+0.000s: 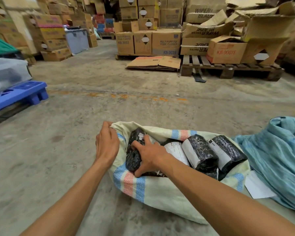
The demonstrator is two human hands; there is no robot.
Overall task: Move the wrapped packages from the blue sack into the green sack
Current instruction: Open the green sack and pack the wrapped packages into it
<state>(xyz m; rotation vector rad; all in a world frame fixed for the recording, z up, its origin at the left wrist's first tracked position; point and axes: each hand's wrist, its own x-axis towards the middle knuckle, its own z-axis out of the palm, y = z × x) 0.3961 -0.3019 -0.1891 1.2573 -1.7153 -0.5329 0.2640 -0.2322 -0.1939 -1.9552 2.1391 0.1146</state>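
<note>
A pale green woven sack (160,195) with blue and red stripes lies open on the floor in front of me. Several black wrapped packages with white labels lie in its mouth, among them one at the left (134,157) and two at the right (200,154) (228,153). My left hand (106,143) pinches the sack's far left rim. My right hand (149,155) grips the left package inside the sack. The blue sack (276,160) lies crumpled on the floor to the right, its contents hidden.
A white paper (257,186) lies between the two sacks. A blue plastic pallet (19,96) with a grey bin sits at the left. Wooden pallets (228,68) stacked with cardboard boxes and flattened cardboard (155,63) line the far side of the concrete floor.
</note>
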